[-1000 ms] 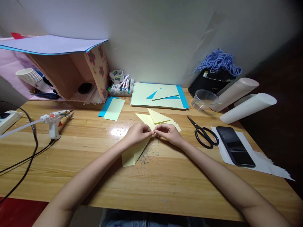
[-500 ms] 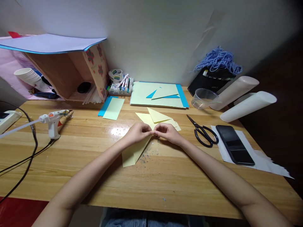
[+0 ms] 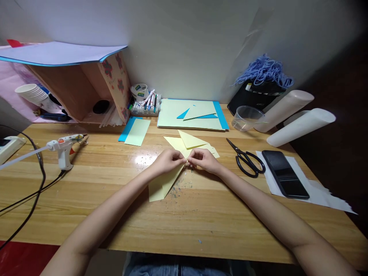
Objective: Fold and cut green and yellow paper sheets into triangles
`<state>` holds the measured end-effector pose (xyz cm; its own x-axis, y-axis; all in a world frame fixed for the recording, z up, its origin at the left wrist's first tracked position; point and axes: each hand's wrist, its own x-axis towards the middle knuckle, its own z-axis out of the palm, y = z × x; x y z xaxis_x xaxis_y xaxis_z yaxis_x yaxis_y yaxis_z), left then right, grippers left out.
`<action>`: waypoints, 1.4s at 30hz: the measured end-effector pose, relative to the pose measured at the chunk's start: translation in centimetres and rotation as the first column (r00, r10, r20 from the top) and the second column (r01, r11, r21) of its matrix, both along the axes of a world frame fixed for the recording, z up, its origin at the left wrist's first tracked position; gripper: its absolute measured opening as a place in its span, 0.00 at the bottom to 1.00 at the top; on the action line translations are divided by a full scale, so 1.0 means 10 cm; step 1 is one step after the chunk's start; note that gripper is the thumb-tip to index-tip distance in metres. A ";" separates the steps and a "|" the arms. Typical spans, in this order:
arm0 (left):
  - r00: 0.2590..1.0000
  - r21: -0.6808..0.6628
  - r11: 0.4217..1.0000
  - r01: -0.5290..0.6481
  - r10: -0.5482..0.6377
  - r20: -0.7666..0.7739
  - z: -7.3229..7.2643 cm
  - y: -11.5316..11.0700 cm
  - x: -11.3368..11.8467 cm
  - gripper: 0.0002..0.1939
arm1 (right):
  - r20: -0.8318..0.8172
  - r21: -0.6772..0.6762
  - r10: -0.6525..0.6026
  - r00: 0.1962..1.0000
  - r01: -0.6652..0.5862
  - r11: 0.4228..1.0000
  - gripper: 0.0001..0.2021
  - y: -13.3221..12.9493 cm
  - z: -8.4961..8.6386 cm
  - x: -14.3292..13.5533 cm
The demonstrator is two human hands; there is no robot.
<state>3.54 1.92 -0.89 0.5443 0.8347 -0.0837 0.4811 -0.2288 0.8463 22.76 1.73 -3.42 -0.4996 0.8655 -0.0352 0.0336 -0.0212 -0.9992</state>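
A pale yellow sheet of paper [image 3: 156, 189], cut and folded into pointed flaps, lies on the wooden table in front of me. My left hand [image 3: 169, 161] is closed in a pinch at its middle, thumb against fingertips, and covers part of the paper. Facing it, my right hand [image 3: 204, 161] pinches the same spot, the fingertips of both hands meeting. Something tiny and pale shows between the fingertips, too small to name. Beyond the hands, one triangular flap [image 3: 191, 140] stands folded over.
Black-handled scissors [image 3: 245, 157] and a phone [image 3: 284, 174] on white paper are to the right. A glue gun [image 3: 64, 151] with its cable lies left. Behind are coloured sheets [image 3: 169, 111], markers [image 3: 148, 101], a clear plastic bowl [image 3: 248, 117] and a cardboard box [image 3: 113, 82].
Both hands stay at the paper's middle, with only a slight shift of the fingertips. The whole view has moved a little.
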 end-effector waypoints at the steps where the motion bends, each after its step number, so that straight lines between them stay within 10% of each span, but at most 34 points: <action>1: 1.000 -0.010 1.000 0.002 -0.002 0.000 0.01 0.00 0.00 0.14 | -0.005 -0.011 -0.003 1.000 0.003 1.000 0.11 0.00 -0.01 0.00; 42: 0.989 -0.079 0.987 0.142 -0.145 -0.029 0.03 0.01 -0.06 0.17 | -0.076 0.004 -0.050 0.996 0.050 0.999 0.07 -0.01 0.01 -0.01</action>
